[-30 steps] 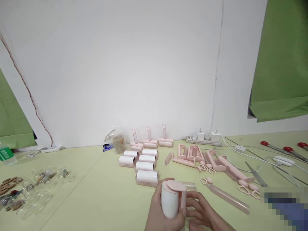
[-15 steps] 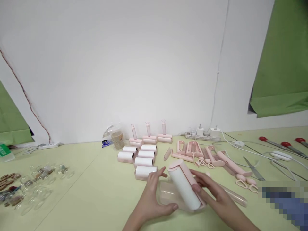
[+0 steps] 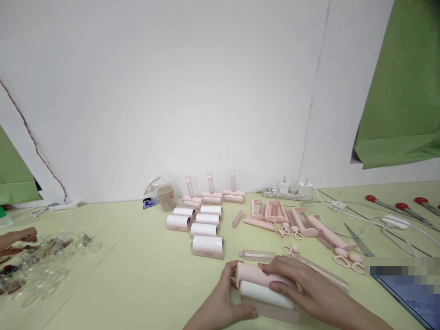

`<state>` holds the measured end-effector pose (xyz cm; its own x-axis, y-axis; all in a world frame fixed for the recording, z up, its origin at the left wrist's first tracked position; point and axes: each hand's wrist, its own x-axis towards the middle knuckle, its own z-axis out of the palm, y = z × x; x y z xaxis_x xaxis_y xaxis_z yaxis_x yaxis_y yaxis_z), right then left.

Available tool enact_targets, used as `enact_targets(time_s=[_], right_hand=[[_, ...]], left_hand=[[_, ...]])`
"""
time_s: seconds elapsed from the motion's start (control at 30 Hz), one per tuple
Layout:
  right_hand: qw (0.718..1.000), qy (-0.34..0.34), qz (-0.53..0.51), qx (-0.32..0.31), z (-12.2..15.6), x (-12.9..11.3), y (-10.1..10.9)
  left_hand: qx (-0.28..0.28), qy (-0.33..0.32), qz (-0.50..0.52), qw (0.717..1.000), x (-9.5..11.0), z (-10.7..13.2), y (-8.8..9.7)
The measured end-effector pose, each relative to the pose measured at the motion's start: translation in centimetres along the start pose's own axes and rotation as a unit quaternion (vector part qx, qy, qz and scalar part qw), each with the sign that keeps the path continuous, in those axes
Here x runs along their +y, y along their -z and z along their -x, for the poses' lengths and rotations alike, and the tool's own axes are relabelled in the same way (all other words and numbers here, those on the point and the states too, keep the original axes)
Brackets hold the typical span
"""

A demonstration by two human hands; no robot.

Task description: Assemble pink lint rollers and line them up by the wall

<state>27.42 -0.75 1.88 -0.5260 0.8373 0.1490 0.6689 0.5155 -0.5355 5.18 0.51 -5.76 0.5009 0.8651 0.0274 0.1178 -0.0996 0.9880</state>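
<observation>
Low at the front of the table is a lint roller [image 3: 266, 295] with a pink holder, a white sheet roll and a clear cover beneath. My left hand [image 3: 223, 298] is closed round its left end, thumb along the cover's near side. From above, my right hand [image 3: 302, 286] grips the pink holder, its thumb near the white roll. Just behind lie a clear handle tube [image 3: 257, 255] and a pink heart-shaped ring [image 3: 286, 250]. Several white rolls in clear covers [image 3: 207, 245] stand to the left. Partly under my right arm is a long clear tube [image 3: 330, 274].
Three lint rollers with upright handles [image 3: 233, 196] stand by the wall. Pink holder parts [image 3: 274, 211] lie right of centre. Beyond are a power strip [image 3: 287, 195], scissors [image 3: 359, 239] and a phone [image 3: 409, 298]. Another person's hand [image 3: 20, 237] is over clear pieces [image 3: 51, 275] at far left.
The roller has turned from upright tilt to lying level and moved down onto the clear cover. My left hand has closed on it. Another person's hand has appeared at far left.
</observation>
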Motion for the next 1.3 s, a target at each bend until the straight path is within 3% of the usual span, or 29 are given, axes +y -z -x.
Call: enact_targets(time_s=[0.13, 0.37, 0.5, 0.67, 0.8, 1.0, 1.3], right_hand=[[1.000, 0.004, 0.025, 0.009, 0.0, -0.6, 0.6], [1.000, -0.005, 0.008, -0.017, -0.2, 0.3, -0.6], [0.997, -0.033, 0.062, 0.016, -3.1, 2.3, -0.2], [0.994, -0.016, 0.101, -0.047, -6.6, 3.5, 0.5], [0.993, -0.018, 0.092, -0.070, -6.1, 2.2, 3.0], [0.977, -0.005, 0.146, -0.156, -4.2, -1.2, 7.1], [0.912, 0.101, 0.337, -0.212, -5.6, -5.8, 6.1]], left_hand=[[0.009, 0.008, -0.017, 1.000, 0.1, 0.1, 0.1], [0.006, 0.012, -0.020, 1.000, 0.6, 0.2, -0.1], [-0.006, 0.006, -0.066, 0.998, 1.1, 0.2, 0.0], [0.018, -0.020, -0.103, 0.994, 1.3, 0.3, -0.2], [0.052, -0.026, -0.111, 0.992, 1.3, 0.3, -0.7], [0.049, 0.017, -0.066, 0.996, 1.2, 0.3, -0.8], [0.050, 0.022, -0.067, 0.996, 1.2, 0.2, -0.6]])
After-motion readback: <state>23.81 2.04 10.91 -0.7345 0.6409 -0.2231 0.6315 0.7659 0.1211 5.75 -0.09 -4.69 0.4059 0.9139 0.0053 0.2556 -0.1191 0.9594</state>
